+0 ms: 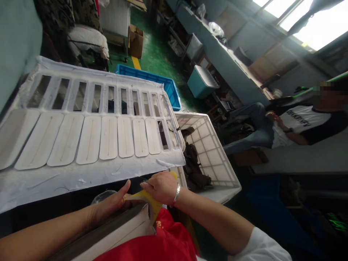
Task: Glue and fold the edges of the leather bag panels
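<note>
Low in the view, my left hand (115,203) has its thumb raised and its other fingers curled at the edge of a thin, bendy yellow sheet (152,203). My right hand (161,186), with a silver bracelet at the wrist, is closed over the same sheet. A small thin shiny thing shows by its fingertips, too small to name. Below the hands a dark-topped piece with a white, lined side (130,230) rests against my red apron (163,239). Ahead, white rounded panels (88,139) lie in a row on a white cloth-covered frame (95,174) with rectangular slots.
Right of the frame stands a white crate (217,159) with dark pieces inside. A blue crate (174,94) sits behind it on the green floor. Clear plastic (103,195) lies near my left wrist. A seated person (299,123) is at the right, beside a long bench.
</note>
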### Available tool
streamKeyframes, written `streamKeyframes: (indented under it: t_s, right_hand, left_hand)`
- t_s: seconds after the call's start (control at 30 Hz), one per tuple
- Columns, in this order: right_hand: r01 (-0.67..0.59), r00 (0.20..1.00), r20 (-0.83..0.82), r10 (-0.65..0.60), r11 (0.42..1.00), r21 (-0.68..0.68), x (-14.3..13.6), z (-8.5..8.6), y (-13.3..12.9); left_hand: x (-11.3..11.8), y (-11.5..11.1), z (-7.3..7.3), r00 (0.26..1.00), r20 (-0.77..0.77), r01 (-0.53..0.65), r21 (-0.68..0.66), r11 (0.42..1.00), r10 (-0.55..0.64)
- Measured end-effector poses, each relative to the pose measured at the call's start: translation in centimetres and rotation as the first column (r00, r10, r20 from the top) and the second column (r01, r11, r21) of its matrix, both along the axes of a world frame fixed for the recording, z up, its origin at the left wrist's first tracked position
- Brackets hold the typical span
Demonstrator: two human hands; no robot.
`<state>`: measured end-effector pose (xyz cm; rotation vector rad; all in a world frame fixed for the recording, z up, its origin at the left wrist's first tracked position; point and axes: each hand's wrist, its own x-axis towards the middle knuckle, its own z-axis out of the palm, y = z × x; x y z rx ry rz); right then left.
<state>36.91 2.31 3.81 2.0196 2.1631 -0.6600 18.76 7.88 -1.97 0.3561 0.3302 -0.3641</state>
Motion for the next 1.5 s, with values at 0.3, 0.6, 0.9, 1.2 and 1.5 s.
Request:
streamKeyframes:
  t_s: [0.3, 0.6, 0.9, 1.2, 1.5]
  right_hand:
    - [-0.075, 0.994, 0.073, 0.084, 0.99, -0.123, -2.0, 0.5, 2.2]
    - [-0.029, 0.996, 0.082, 0.028, 1.0, 0.009, -2.5, 0.2, 0.6]
    - [0.02, 0.999, 0.037, -0.025, 0.994, 0.111, -2.6, -0.2, -0.6]
    - [-0.028, 0.999, 0.025, 0.025, 0.992, 0.125, -2.7, -0.2, -0.7]
    - [-0.139, 0.99, 0.026, 0.137, 0.985, 0.099, -3.1, 0.1, 0.5]
  left_hand:
    - [-1.6, 1.3, -0.8, 0.987, -0.052, 0.138, 0.761, 0.634, -0.152]
    - [-1.5, 0.9, -0.6, 0.985, 0.08, 0.032, 0.792, 0.61, -0.155]
    - [-1.5, 0.8, -0.1, 0.983, 0.082, 0.04, 0.781, 0.623, -0.165]
    - [-2.0, 1.0, 0.1, 0.97, 0.077, 0.066, 0.831, 0.552, -0.232]
    - [-2.5, 0.8, 0.0, 0.968, 0.034, 0.12, 0.805, 0.581, -0.247]
